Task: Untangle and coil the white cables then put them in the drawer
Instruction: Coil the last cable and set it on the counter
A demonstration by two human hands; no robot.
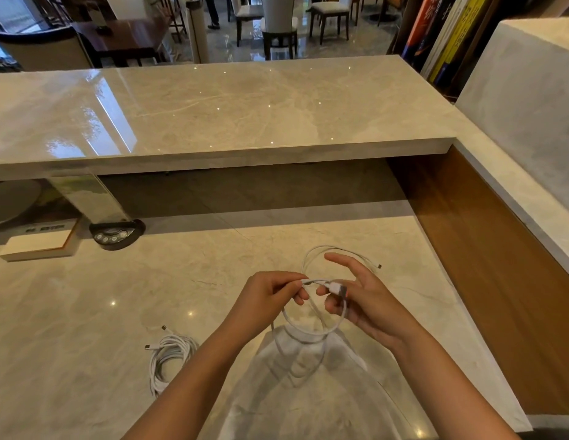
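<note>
Above the glossy marble desk point(86, 312), the left hand point(270, 296) is pinching a thin white cable point(311, 331). The right hand point(362, 296) is gripping its plug point(335, 288), index finger extended. Loops are hanging round beneath both hands. A coiled cable point(168, 354) is lying on the desk left of the hands, near the desk's front edge. Bare stone is stretching left and behind.

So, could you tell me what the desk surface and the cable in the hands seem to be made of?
The desk surface looks like polished marble or a marble-look stone: pale beige, veined, mirroring ceiling lights. The held cable looks like smooth white plastic or rubber sheathing, bending freely in loops; its metal-tipped plug suggests a charging lead.
</note>
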